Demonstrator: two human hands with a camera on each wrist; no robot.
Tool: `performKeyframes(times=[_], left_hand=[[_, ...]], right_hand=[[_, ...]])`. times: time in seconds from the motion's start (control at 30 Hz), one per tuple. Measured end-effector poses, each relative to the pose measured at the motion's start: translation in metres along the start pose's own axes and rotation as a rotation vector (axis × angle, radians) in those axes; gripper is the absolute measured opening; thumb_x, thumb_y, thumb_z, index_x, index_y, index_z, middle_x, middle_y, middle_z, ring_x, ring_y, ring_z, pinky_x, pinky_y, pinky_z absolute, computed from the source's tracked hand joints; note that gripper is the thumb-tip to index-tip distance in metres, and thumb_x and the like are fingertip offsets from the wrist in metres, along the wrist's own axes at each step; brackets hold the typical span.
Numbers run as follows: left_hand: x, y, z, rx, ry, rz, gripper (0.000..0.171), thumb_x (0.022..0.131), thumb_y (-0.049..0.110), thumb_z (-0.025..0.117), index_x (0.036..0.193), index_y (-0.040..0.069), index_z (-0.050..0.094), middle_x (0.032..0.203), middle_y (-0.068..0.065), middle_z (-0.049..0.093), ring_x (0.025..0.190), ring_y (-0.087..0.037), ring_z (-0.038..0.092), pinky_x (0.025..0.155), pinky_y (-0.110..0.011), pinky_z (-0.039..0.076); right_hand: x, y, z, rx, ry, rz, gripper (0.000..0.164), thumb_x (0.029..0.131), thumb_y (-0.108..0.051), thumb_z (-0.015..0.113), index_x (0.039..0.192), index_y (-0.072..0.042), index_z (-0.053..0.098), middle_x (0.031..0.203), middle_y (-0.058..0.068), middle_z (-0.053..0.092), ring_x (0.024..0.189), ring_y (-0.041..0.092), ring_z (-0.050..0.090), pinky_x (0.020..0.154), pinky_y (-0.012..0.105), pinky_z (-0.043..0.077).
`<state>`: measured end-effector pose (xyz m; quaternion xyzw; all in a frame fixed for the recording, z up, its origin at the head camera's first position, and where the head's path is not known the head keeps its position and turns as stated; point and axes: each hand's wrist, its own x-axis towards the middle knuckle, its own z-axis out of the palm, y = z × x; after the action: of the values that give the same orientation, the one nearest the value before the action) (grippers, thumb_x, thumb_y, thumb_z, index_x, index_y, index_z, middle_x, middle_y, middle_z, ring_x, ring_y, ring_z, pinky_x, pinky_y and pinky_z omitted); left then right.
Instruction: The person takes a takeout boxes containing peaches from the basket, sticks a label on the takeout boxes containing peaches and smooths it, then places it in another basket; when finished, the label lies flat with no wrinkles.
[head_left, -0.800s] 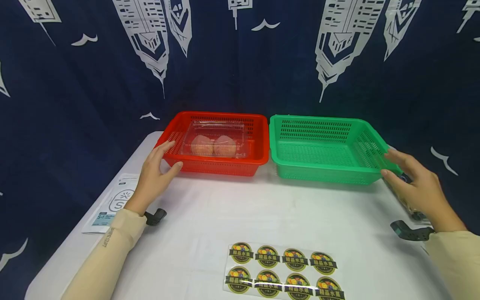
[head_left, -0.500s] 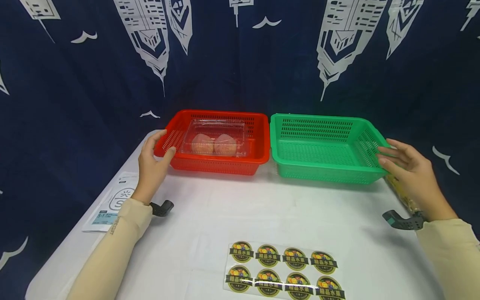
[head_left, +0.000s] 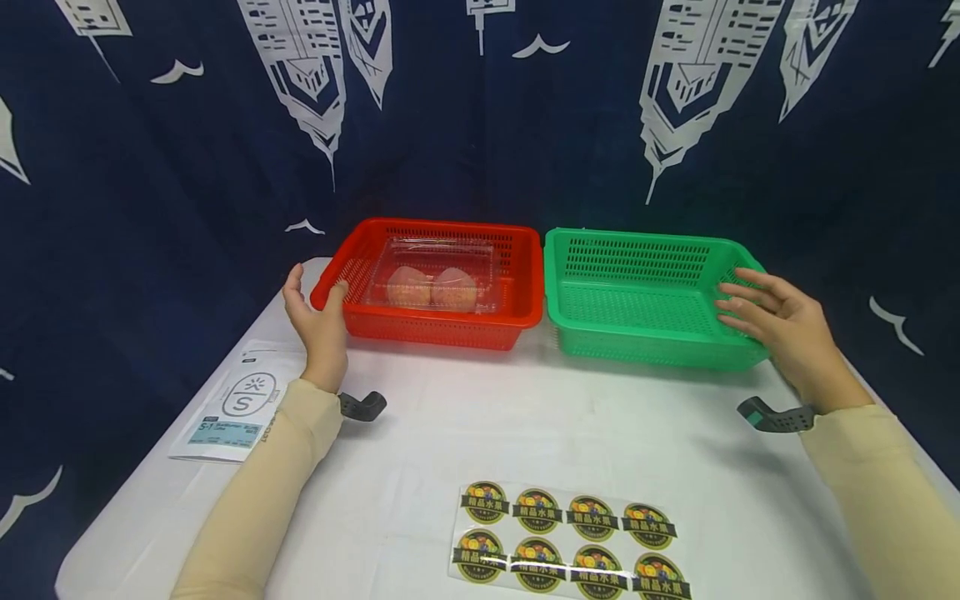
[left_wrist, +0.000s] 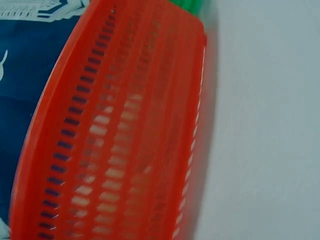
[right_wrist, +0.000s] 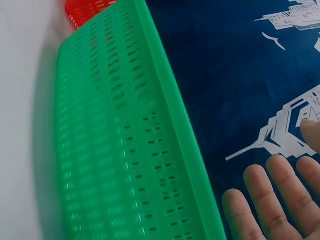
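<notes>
At the left end of the red plastic basket (head_left: 442,330), my left hand (head_left: 318,333) has its thumb near the front-left corner and its fingers raised outside the rim. Contact with the basket cannot be made out. A clear lidded plastic box (head_left: 480,258) with two round pinkish fruits (head_left: 454,289) lies in that basket. My right hand (head_left: 787,333) reaches over the right end of the green plastic basket (head_left: 652,348), fingers spread and holding nothing. In the right wrist view its fingers (right_wrist: 267,200) appear beside the green rim. The left wrist view has no hand in it.
A sheet of round fruit stickers (head_left: 536,558) lies at the front of the white table (head_left: 570,425). On the left is a white printed packet (head_left: 225,429), partly behind the left forearm. A dark blue curtain (head_left: 480,125) hangs behind the baskets, which stand side by side.
My right hand has moved left, from the green basket's right edge to over its right end. The left wrist has shifted right, while its fingertips moved outward and up from the red basket's corner.
</notes>
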<state>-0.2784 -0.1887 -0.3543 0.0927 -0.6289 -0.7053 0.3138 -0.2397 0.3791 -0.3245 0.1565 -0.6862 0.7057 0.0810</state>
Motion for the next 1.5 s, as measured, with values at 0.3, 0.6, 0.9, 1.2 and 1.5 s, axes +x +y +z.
performKeyframes(times=[0.3, 0.6, 0.9, 1.2, 1.5], left_hand=[[-0.006, -0.02, 0.018, -0.202, 0.044, -0.087, 0.096, 0.1, 0.013, 0.072, 0.172, 0.024, 0.009, 0.178, -0.007, 0.009, 0.16, -0.019, 0.024, 0.127, -0.027, 0.029], [-0.005, -0.033, 0.028, -0.3, 0.039, -0.053, 0.096, 0.096, 0.0, 0.072, 0.169, 0.022, 0.013, 0.169, -0.008, 0.029, 0.154, -0.025, 0.037, 0.125, -0.035, 0.037], [-0.007, -0.039, 0.019, -0.227, -0.018, -0.002, 0.089, 0.096, 0.0, 0.07, 0.165, 0.019, 0.017, 0.168, -0.009, 0.031, 0.153, -0.026, 0.036, 0.124, -0.037, 0.038], [-0.007, -0.046, 0.017, -0.165, -0.083, 0.033, 0.087, 0.099, 0.006, 0.071, 0.165, 0.018, 0.016, 0.169, -0.01, 0.03, 0.154, -0.026, 0.034, 0.124, -0.035, 0.037], [-0.007, -0.051, 0.013, -0.084, -0.09, 0.042, 0.082, 0.101, 0.013, 0.071, 0.164, 0.02, 0.02, 0.167, -0.009, 0.031, 0.152, -0.022, 0.036, 0.123, -0.036, 0.04]], right_hand=[[0.022, -0.003, 0.007, 0.051, -0.087, 0.131, 0.047, 0.111, 0.0, 0.054, 0.156, -0.015, 0.048, 0.138, -0.005, 0.069, 0.118, 0.012, 0.073, 0.095, 0.026, 0.06], [0.04, -0.001, 0.015, 0.113, -0.147, 0.167, 0.047, 0.112, -0.001, 0.052, 0.157, -0.014, 0.045, 0.14, -0.004, 0.067, 0.12, 0.016, 0.072, 0.097, 0.03, 0.061], [0.058, 0.0, 0.032, 0.068, -0.183, 0.217, 0.042, 0.112, -0.005, 0.055, 0.152, -0.018, 0.053, 0.14, -0.005, 0.066, 0.122, 0.014, 0.07, 0.098, 0.03, 0.061], [0.069, 0.001, 0.05, 0.146, -0.213, 0.267, 0.04, 0.111, -0.004, 0.056, 0.149, -0.016, 0.051, 0.135, -0.006, 0.07, 0.121, 0.015, 0.071, 0.098, 0.031, 0.06], [0.083, 0.006, 0.073, 0.156, -0.217, 0.28, 0.037, 0.111, -0.007, 0.058, 0.146, -0.017, 0.053, 0.137, -0.003, 0.068, 0.12, 0.016, 0.071, 0.1, 0.033, 0.06]])
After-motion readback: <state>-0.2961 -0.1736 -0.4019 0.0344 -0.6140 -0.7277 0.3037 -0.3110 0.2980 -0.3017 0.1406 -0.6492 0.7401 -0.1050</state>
